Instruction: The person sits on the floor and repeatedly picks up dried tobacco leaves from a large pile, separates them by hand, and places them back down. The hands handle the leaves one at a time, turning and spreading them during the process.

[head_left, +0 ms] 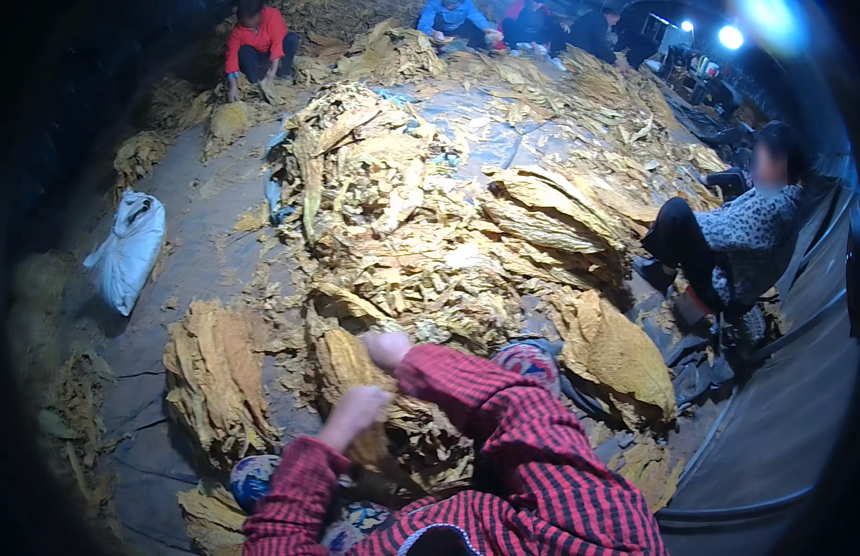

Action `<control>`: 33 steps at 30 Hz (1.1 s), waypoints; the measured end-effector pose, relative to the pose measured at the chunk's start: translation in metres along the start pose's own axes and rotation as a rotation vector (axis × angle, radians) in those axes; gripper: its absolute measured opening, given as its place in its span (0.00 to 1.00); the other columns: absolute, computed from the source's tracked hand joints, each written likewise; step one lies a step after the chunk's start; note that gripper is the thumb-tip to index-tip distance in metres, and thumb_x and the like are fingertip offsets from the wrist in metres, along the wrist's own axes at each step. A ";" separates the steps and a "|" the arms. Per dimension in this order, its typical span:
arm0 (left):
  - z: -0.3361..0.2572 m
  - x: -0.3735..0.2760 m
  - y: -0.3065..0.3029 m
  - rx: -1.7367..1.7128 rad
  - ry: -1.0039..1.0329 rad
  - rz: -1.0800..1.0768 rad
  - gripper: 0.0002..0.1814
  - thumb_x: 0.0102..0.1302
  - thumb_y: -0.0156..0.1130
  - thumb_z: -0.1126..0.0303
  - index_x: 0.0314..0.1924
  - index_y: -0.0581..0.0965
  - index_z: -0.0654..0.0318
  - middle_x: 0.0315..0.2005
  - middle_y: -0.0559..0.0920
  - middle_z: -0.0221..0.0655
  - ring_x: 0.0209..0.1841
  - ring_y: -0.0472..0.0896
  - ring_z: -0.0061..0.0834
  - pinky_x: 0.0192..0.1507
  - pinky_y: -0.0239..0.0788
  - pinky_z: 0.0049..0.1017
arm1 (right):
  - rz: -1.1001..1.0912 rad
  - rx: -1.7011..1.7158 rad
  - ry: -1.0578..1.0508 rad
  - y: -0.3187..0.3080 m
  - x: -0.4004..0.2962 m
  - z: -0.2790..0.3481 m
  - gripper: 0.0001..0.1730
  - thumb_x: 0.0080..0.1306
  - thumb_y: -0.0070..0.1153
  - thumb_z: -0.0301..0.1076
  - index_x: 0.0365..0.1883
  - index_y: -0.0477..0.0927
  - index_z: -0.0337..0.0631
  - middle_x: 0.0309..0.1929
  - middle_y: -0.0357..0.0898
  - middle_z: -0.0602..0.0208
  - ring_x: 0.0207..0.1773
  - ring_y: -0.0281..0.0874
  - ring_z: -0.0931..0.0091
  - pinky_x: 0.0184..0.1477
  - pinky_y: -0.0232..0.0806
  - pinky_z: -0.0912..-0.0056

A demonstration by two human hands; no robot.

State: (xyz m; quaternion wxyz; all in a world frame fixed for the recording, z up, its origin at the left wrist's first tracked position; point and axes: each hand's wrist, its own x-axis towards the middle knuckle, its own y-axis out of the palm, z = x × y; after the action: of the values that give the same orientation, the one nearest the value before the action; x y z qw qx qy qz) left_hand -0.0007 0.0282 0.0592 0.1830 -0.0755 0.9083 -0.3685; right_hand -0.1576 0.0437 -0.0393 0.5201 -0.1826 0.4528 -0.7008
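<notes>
A broad, yellow-brown dried leaf point(343, 354), apparently tobacco, lies lengthwise in front of me. My left hand point(360, 410) has its fingers closed on this leaf, part of which hangs below the hand. Just above, my right hand point(388, 349) is curled at the leaf's upper right edge; blur hides whether its fingers grip it. Crumpled leaves point(437, 445) lie beneath my forearms. To the left of my hands stands a bundle of flattened leaves point(214, 375). Past my right forearm, another stack of broad leaves point(618, 354) rests beside my patterned trouser knee point(531, 365).
A large heap of crumpled leaves point(374, 167) rises ahead, with a leaf stack point(548, 208) to its right. On the dark ground sheet point(200, 187) sits a white sack point(128, 250). One person point(743, 222) sits at right; several others, including one in red point(260, 42), work at the back.
</notes>
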 end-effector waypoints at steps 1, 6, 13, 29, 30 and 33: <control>0.020 -0.008 0.013 0.007 0.051 -0.008 0.17 0.62 0.45 0.58 0.33 0.75 0.64 0.27 0.77 0.49 0.33 0.75 0.48 0.36 0.65 0.39 | -0.039 -0.048 -0.038 -0.017 -0.007 0.027 0.10 0.56 0.45 0.33 0.31 0.70 0.36 0.23 0.75 0.50 0.27 0.76 0.59 0.28 0.67 0.56; 0.025 -0.001 -0.011 -0.268 -0.026 -0.258 0.19 0.61 0.48 0.57 0.27 0.72 0.69 0.23 0.75 0.51 0.29 0.74 0.50 0.32 0.63 0.39 | 0.041 -0.090 -0.181 -0.038 -0.013 0.036 0.14 0.56 0.45 0.36 0.39 0.67 0.38 0.26 0.75 0.48 0.30 0.75 0.55 0.29 0.66 0.55; 0.022 0.001 -0.011 -0.312 -0.077 -0.276 0.19 0.61 0.49 0.58 0.27 0.72 0.71 0.19 0.73 0.49 0.23 0.72 0.41 0.29 0.61 0.34 | 0.580 0.493 0.092 0.074 0.011 -0.099 0.12 0.57 0.48 0.39 0.36 0.76 0.44 0.30 0.76 0.57 0.30 0.74 0.68 0.30 0.65 0.66; 0.018 0.006 -0.027 -1.301 -0.225 -0.392 0.15 0.59 0.55 0.67 0.45 0.73 0.65 0.35 0.77 0.29 0.35 0.74 0.19 0.39 0.66 0.21 | 0.244 1.366 -0.093 -0.138 -0.011 0.048 0.17 0.64 0.43 0.50 0.34 0.66 0.44 0.29 0.70 0.73 0.31 0.69 0.83 0.30 0.64 0.79; 0.017 0.005 -0.029 -1.320 -0.221 -0.402 0.14 0.59 0.56 0.67 0.44 0.73 0.66 0.35 0.77 0.29 0.34 0.74 0.19 0.38 0.66 0.21 | 0.299 1.325 -0.115 -0.137 -0.017 0.053 0.19 0.64 0.42 0.52 0.34 0.67 0.44 0.28 0.69 0.74 0.29 0.68 0.83 0.29 0.63 0.80; 0.026 0.006 -0.034 -1.103 -0.257 -0.462 0.17 0.57 0.60 0.66 0.43 0.73 0.68 0.34 0.78 0.31 0.33 0.74 0.19 0.37 0.65 0.21 | 0.413 1.105 -0.124 -0.138 -0.023 0.061 0.26 0.61 0.42 0.59 0.41 0.67 0.45 0.36 0.71 0.73 0.39 0.69 0.81 0.39 0.63 0.74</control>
State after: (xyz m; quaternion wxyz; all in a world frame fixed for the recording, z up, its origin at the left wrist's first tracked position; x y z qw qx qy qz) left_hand 0.0039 -0.0149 0.0636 0.1405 -0.3982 0.8958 0.1382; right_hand -0.1823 0.0437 0.1112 0.6891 0.1664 0.0157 -0.7051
